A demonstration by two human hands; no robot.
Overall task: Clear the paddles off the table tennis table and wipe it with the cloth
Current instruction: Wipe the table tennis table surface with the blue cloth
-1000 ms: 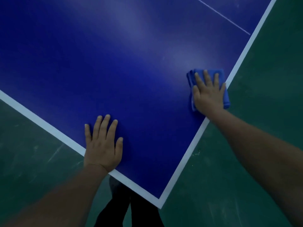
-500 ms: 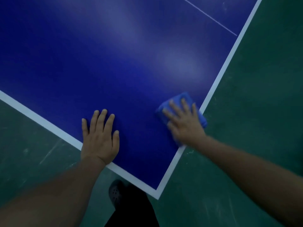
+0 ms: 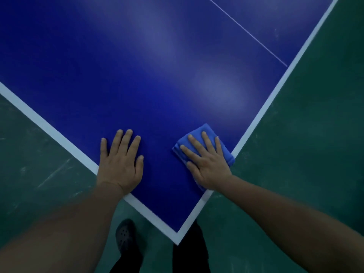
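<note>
1. My shoe (image 3: 124,235) stands on the green floor (image 3: 307,146).
2. My left hand (image 3: 120,164) lies flat, fingers straight, on the blue table (image 3: 137,85).
3. My right hand (image 3: 206,166) presses flat on the blue cloth (image 3: 204,131), near the table's corner.

The table (image 3: 137,79) top is smooth with a semi-gloss sheen showing soft light reflections. The cloth (image 3: 204,133) near its right edge is soft, matt fabric. The floor (image 3: 315,134) is matt and scuffed.

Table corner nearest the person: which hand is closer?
Roughly equal. Left hand flat up the left edge from the table corner; right hand presses cloth by the right edge.
</note>
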